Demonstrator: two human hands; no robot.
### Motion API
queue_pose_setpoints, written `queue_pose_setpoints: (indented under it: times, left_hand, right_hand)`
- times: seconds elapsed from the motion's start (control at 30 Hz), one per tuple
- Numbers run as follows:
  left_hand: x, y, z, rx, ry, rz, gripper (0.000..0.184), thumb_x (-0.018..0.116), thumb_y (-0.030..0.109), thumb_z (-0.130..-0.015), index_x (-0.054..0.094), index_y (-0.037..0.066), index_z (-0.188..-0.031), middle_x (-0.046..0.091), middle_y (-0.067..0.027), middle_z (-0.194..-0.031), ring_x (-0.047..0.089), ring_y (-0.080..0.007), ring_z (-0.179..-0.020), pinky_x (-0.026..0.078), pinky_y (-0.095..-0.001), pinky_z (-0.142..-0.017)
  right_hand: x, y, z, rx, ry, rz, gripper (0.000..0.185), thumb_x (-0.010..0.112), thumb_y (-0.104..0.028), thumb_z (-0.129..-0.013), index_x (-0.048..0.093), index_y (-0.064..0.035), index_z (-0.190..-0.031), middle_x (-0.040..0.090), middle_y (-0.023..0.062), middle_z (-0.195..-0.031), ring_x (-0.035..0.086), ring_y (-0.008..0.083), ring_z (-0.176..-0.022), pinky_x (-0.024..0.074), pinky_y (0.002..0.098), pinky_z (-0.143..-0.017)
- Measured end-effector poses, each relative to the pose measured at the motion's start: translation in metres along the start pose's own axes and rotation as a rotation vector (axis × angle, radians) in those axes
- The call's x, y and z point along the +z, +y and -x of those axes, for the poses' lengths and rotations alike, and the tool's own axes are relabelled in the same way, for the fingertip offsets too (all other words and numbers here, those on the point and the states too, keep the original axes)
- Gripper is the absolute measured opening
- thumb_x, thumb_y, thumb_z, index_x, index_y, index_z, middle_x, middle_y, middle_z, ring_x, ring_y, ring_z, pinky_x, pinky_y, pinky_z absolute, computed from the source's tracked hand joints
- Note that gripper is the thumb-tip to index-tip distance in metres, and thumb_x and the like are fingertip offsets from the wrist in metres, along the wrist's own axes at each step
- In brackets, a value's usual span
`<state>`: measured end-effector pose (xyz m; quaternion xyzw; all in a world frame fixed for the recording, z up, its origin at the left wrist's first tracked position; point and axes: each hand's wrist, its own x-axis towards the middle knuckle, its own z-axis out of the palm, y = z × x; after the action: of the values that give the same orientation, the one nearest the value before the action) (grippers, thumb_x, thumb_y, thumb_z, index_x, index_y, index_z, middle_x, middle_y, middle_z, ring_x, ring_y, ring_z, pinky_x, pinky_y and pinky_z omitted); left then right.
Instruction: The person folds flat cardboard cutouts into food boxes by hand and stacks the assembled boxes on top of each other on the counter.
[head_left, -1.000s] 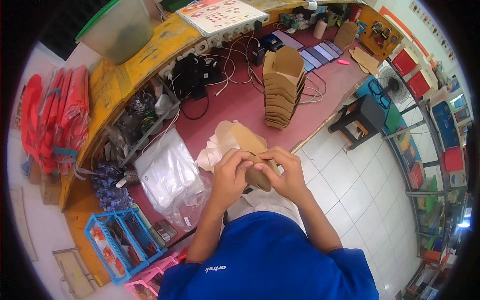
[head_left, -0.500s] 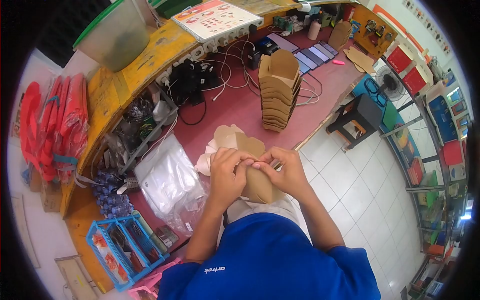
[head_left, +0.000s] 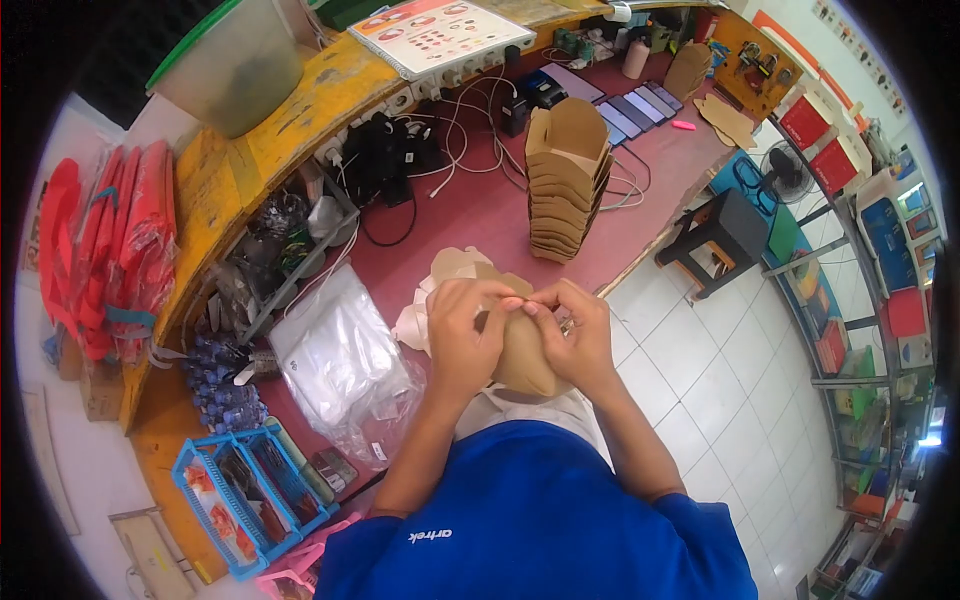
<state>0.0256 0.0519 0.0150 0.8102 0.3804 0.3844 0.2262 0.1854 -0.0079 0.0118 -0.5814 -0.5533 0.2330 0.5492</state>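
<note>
A brown paperboard food box (head_left: 524,360) is held close to my body at the table's front edge. My left hand (head_left: 467,325) and my right hand (head_left: 577,335) pinch its upper edge, fingertips nearly meeting in the middle. Fingers cover part of that edge, so its exact fold is hidden. Just behind my left hand lie flat, unfolded paperboard blanks (head_left: 458,264) with scalloped edges. Farther back stands a tall nested stack of formed brown boxes (head_left: 566,190).
Plastic bags (head_left: 345,360) lie left of my hands, with a blue basket (head_left: 255,500) nearer. Cables (head_left: 455,150) and several phones (head_left: 630,112) occupy the back of the red table (head_left: 450,215). A black stool (head_left: 715,240) stands on the tiled floor to the right.
My fingertips have shifted slightly along the box's upper edge, and my right hand sits a little lower. The view has moved slightly. Both hands keep hold of the box.
</note>
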Motion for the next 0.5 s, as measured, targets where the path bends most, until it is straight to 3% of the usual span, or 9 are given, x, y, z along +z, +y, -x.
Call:
queue_pose_setpoints:
  times: [0.07, 0.1, 0.13, 0.2, 0.23, 0.27, 0.33, 0.43, 0.5]
  left_hand:
    - [-0.005, 0.006, 0.006, -0.079, 0.284, 0.191, 0.034, 0.075, 0.019, -0.093, 0.067, 0.005, -0.123, 0.068, -0.0104, -0.112, 0.065, -0.0256, -0.106, 0.047, -0.0404, -0.103]
    - [-0.003, -0.018, 0.023, -0.214, 0.262, 0.304, 0.049, 0.073, 0.024, -0.100, 0.055, 0.002, -0.141, 0.061, -0.0122, -0.133, 0.063, -0.0230, -0.117, 0.048, -0.0393, -0.108]
    - [-0.006, -0.024, 0.032, -0.209, 0.261, 0.307, 0.049, 0.073, 0.024, -0.100, 0.055, 0.002, -0.141, 0.061, -0.0122, -0.133, 0.063, -0.0230, -0.117, 0.048, -0.0393, -0.108]
    - [-0.014, -0.034, 0.049, -0.690, -0.126, 1.308, 0.048, 0.069, 0.026, -0.105, 0.053, 0.001, -0.143, 0.062, -0.0108, -0.138, 0.063, -0.0193, -0.121, 0.052, -0.0372, -0.104]
    - [-0.015, -0.048, 0.056, -0.776, -0.308, 1.371, 0.048, 0.066, 0.025, -0.107, 0.052, -0.001, -0.145, 0.061, -0.0110, -0.141, 0.063, -0.0184, -0.125, 0.053, -0.0365, -0.102]
    - [-0.014, -0.061, 0.061, -0.778, -0.297, 1.372, 0.048, 0.066, 0.025, -0.107, 0.052, -0.001, -0.145, 0.061, -0.0110, -0.141, 0.063, -0.0184, -0.125, 0.053, -0.0365, -0.102]
    - [-0.017, -0.070, 0.052, -0.789, -0.540, 1.234, 0.052, 0.068, 0.023, -0.105, 0.051, -0.002, -0.146, 0.064, -0.0110, -0.137, 0.064, -0.0186, -0.124, 0.054, -0.0357, -0.102]
    - [-0.027, -0.067, 0.047, -0.640, -0.490, 1.550, 0.053, 0.072, 0.019, -0.102, 0.053, -0.002, -0.146, 0.066, -0.0099, -0.134, 0.066, -0.0185, -0.120, 0.055, -0.0354, -0.101]
    - [-0.024, -0.058, 0.045, -0.641, -0.454, 1.483, 0.053, 0.074, 0.017, -0.100, 0.054, -0.001, -0.146, 0.067, -0.0094, -0.132, 0.067, -0.0186, -0.119, 0.055, -0.0353, -0.101]
  right_hand:
    - [0.000, 0.003, 0.001, -0.048, 0.104, 0.000, 0.006, 0.075, -0.001, -0.089, 0.071, 0.0038, -0.091, 0.071, 0.0166, -0.082, 0.071, 0.0281, -0.075, 0.0537, 0.0351, -0.070]
    - [-0.001, 0.005, 0.001, -0.048, 0.105, 0.004, 0.006, 0.075, -0.001, -0.089, 0.071, 0.0038, -0.091, 0.071, 0.0166, -0.082, 0.071, 0.0281, -0.075, 0.0537, 0.0351, -0.070]
    - [-0.002, 0.007, 0.000, -0.035, 0.154, -0.030, 0.006, 0.074, 0.000, -0.090, 0.071, 0.0043, -0.091, 0.071, 0.0160, -0.082, 0.071, 0.0262, -0.075, 0.0537, 0.0339, -0.071]
    - [0.001, 0.011, 0.001, -0.017, 0.201, -0.067, 0.006, 0.074, 0.000, -0.090, 0.070, 0.0048, -0.091, 0.072, 0.0153, -0.081, 0.071, 0.0244, -0.075, 0.0537, 0.0326, -0.072]
    - [0.005, 0.012, 0.002, -0.028, 0.203, -0.098, 0.005, 0.073, 0.001, -0.091, 0.070, 0.0050, -0.092, 0.071, 0.0143, -0.082, 0.070, 0.0223, -0.076, 0.0537, 0.0316, -0.073]
    - [0.008, 0.013, 0.001, -0.041, 0.202, -0.130, 0.004, 0.073, 0.002, -0.092, 0.070, 0.0051, -0.092, 0.071, 0.0133, -0.083, 0.070, 0.0202, -0.077, 0.0536, 0.0307, -0.074]
    - [0.008, 0.006, -0.001, -0.039, 0.172, -0.177, 0.004, 0.072, 0.002, -0.092, 0.070, 0.0053, -0.094, 0.071, 0.0127, -0.084, 0.069, 0.0192, -0.078, 0.0535, 0.0300, -0.074]
    - [0.014, 0.002, -0.002, 0.005, 0.150, -0.286, 0.005, 0.071, 0.002, -0.094, 0.070, 0.0055, -0.098, 0.070, 0.0115, -0.086, 0.068, 0.0174, -0.079, 0.0531, 0.0289, -0.074]
    - [0.016, 0.007, 0.002, 0.062, 0.154, -0.348, 0.006, 0.071, 0.003, -0.094, 0.071, 0.0056, -0.100, 0.070, 0.0109, -0.087, 0.067, 0.0165, -0.080, 0.0528, 0.0284, -0.074]
